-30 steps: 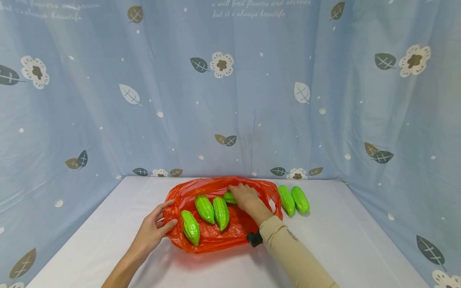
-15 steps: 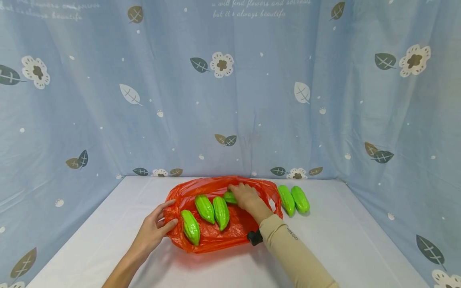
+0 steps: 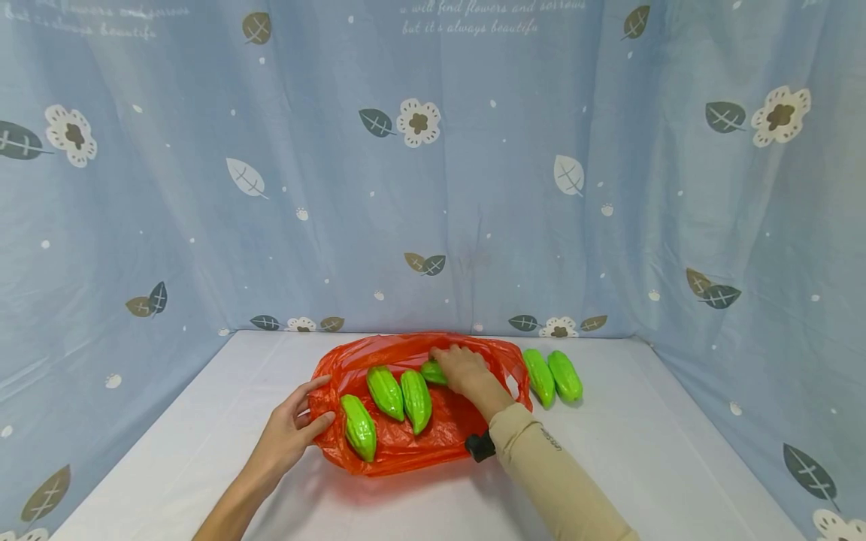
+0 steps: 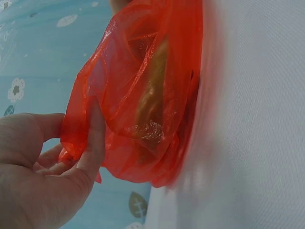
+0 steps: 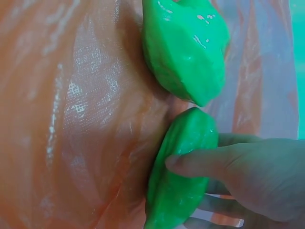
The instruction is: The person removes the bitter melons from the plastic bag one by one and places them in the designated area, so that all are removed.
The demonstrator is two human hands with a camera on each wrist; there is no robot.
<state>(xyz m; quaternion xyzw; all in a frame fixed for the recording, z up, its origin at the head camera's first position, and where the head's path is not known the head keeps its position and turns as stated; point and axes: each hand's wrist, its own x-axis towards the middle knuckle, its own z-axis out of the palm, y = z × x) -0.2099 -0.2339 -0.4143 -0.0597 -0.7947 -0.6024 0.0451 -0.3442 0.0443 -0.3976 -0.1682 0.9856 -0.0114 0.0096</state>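
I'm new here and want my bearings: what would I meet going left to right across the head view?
Left hand, first green gourd, second gourd, third gourd, right hand gripping fourth gourd, fifth gourd, sixth gourd, both outside the red bag.

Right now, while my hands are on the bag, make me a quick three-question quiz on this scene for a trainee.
1. How many green vegetables lie on the table outside the red bag?
2. True or false: the left hand holds the bag.
3. The right hand grips: a) a vegetable outside the bag; b) a vegetable inside the bag; c) nothing.

Key: 1. Two. 2. True. 3. b.
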